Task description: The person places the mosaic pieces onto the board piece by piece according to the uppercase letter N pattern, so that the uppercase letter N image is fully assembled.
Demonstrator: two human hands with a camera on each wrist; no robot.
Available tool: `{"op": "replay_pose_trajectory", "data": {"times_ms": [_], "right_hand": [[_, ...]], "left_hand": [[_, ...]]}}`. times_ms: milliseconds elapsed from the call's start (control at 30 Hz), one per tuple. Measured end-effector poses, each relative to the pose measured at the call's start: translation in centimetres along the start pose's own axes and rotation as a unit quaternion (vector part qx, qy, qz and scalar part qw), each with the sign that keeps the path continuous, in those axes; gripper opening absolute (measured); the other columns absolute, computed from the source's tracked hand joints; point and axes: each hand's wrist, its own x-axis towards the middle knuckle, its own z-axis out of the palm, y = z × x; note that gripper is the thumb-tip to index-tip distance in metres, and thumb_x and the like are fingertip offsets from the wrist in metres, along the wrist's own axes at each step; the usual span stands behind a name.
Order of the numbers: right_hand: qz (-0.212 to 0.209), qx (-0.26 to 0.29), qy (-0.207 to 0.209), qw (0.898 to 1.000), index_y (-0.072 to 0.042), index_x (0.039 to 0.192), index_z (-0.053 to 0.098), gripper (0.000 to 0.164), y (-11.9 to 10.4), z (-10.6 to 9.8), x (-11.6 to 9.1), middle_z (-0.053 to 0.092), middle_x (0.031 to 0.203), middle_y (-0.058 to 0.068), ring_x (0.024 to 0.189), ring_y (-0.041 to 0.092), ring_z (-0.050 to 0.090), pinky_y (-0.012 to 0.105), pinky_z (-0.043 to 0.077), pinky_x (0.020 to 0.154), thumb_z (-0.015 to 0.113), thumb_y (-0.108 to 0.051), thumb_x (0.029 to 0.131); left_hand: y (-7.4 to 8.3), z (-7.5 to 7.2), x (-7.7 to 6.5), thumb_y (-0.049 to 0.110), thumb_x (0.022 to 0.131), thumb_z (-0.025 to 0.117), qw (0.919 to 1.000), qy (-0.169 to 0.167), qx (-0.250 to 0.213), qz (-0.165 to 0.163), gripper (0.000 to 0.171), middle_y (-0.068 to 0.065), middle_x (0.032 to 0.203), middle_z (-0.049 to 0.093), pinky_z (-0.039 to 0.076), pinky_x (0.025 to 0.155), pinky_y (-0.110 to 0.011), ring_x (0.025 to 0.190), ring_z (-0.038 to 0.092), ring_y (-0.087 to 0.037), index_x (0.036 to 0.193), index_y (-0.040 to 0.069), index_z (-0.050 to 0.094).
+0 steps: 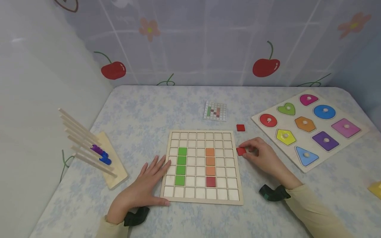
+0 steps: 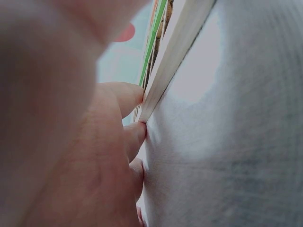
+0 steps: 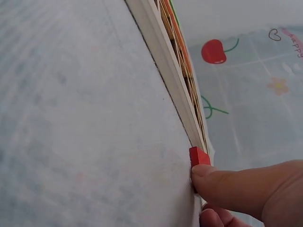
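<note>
A wooden grid board (image 1: 202, 200) lies flat on the table. Four-square columns run down it: green tiles (image 1: 180, 170) at the left, orange tiles (image 1: 210, 161) ending in one dark red tile (image 1: 211, 181) at the right. Beside the board's right edge, my right hand (image 1: 266, 159) pinches a small red square tile (image 3: 200, 157) between thumb and fingers. My left hand (image 1: 146, 185) rests with spread fingers at the board's left edge, index fingertip on the frame, as the left wrist view also shows. Another red tile (image 1: 240, 128) lies beyond the right hand.
Behind the board lies a small printed pattern card (image 1: 215, 111). A shape puzzle board with knobs (image 1: 300, 110) is at the right. To the left stands a wooden peg stand (image 1: 119, 177) with purple and blue pieces. Something yellow (image 1: 375, 189) shows at the right edge.
</note>
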Motion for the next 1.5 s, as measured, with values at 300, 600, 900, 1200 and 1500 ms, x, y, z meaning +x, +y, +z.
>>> {"op": "replay_pose_trajectory", "data": {"times_ms": [300,600,900,1200,1500], "right_hand": [[0.024,0.020,0.007,0.999,-0.007,0.093,0.064,0.017,-0.3,-0.1,-0.1,0.060,0.083,0.002,0.074,0.020,0.051,0.032,0.043,0.065,0.071,0.001,0.080],[0.036,0.067,0.015,0.997,-0.004,0.094,0.066,0.010,-2.2,-1.1,0.6,0.065,0.084,0.003,0.071,0.019,0.056,0.023,0.048,0.064,0.069,-0.003,0.084],[0.041,0.210,-0.038,0.976,0.002,0.098,0.064,0.012,-5.7,0.3,1.7,0.065,0.089,0.010,0.073,0.027,0.064,0.030,0.053,0.068,0.065,-0.001,0.087],[0.032,0.302,-0.115,0.946,0.005,0.101,0.064,0.013,-7.7,3.7,1.8,0.066,0.087,0.011,0.077,0.027,0.065,0.033,0.053,0.069,0.062,0.003,0.088],[0.009,0.265,-0.109,0.958,-0.002,0.092,0.067,0.008,-7.9,5.6,1.7,0.064,0.080,0.005,0.071,0.019,0.062,0.028,0.051,0.065,0.065,0.002,0.086]], "left_hand": [[0.1,0.0,-0.1,0.057,0.070,0.074,1.0000,-0.003,-0.007,-0.003,0.112,-0.009,0.155,0.002,-0.004,0.104,-0.057,0.139,-0.007,-0.030,0.152,0.010,0.013],[0.1,-0.1,-0.1,0.056,0.072,0.073,1.0000,-0.001,-0.009,0.004,0.110,-0.011,0.155,0.003,-0.002,0.103,-0.059,0.139,-0.007,-0.032,0.151,0.009,0.014],[0.1,-0.1,0.0,0.057,0.070,0.074,1.0000,-0.007,-0.006,-0.003,0.112,-0.008,0.156,0.001,-0.004,0.104,-0.057,0.139,-0.009,-0.029,0.152,0.011,0.012],[0.0,0.0,0.1,0.059,0.070,0.073,1.0000,-0.007,0.001,-0.007,0.113,-0.007,0.156,0.000,-0.003,0.104,-0.057,0.139,-0.009,-0.028,0.152,0.012,0.012],[0.1,-0.1,0.1,0.060,0.070,0.073,1.0000,-0.005,0.001,-0.005,0.112,-0.008,0.156,0.002,-0.002,0.104,-0.059,0.139,-0.008,-0.030,0.152,0.012,0.014]]}}
